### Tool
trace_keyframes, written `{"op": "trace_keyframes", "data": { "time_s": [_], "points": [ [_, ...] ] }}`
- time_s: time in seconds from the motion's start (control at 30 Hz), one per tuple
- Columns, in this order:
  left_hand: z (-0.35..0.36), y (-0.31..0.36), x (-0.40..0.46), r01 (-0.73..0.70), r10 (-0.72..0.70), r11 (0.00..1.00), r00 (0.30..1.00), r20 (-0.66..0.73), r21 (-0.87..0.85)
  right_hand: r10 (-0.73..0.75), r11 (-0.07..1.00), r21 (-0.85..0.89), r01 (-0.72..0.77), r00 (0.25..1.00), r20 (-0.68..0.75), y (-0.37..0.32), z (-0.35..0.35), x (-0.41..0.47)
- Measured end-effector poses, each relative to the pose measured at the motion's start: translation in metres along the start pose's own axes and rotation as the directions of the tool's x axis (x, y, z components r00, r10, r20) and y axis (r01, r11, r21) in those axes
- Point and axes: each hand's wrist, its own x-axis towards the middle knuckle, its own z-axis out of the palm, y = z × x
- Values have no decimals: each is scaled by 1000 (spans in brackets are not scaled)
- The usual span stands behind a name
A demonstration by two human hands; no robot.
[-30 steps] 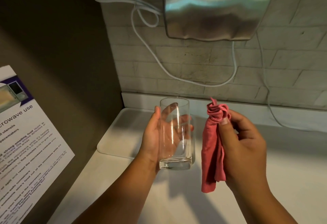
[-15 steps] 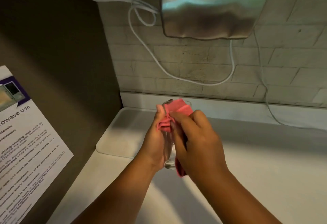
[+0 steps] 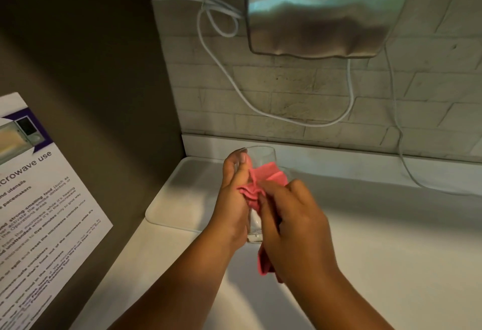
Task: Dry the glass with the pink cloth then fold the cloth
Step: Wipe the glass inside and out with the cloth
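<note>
A clear drinking glass (image 3: 263, 156) is held upright above the white counter, with my left hand (image 3: 233, 199) wrapped around its left side. The pink cloth (image 3: 257, 189) is bunched against the glass's near side, and a fold of it reaches up toward the rim. My right hand (image 3: 292, 228) grips the cloth and presses it onto the glass. A tail of the cloth hangs below my right hand. Most of the glass is hidden by both hands; only its rim and part of its base show.
A white tray (image 3: 182, 199) lies on the counter (image 3: 391, 251) behind the glass. A steel wall-mounted dryer (image 3: 326, 11) hangs overhead, with white cables (image 3: 234, 89) looping down the tiled wall. A microwave-use notice (image 3: 39, 199) is on the dark left wall.
My right hand brought the pink cloth from beside the glass onto it, and has since slid it lower down the glass's side. The glass stays in my left hand.
</note>
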Motion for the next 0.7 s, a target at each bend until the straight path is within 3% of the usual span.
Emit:
{"op": "trace_keyframes", "data": {
  "time_s": [0.1, 0.23, 0.43, 0.57, 0.7],
  "points": [
    [-2, -2, -2, 15, -15, 998, 1000, -9, 53, -34, 999, -25, 34, 999, 20, -5, 1, 0],
    [4, -10, -11, 52, -56, 985, 998, 19, 164, 20, 999, -39, -22, 998, -58, -1, 1, 29],
    [11, -10, -9, -64, 62, 977, 998, 14, 205, 157, 987, 70, -148, 975, -155, 11, -2, 53],
    [4, 3, 6, -95, 110, 973, 992, -62, 211, 141, 989, 57, -137, 988, -69, 7, 2, 31],
    [0, 14, 10, -69, 82, 989, 992, -95, 131, -4, 1000, -27, 5, 999, 42, -10, 5, 3]
  ]
}}
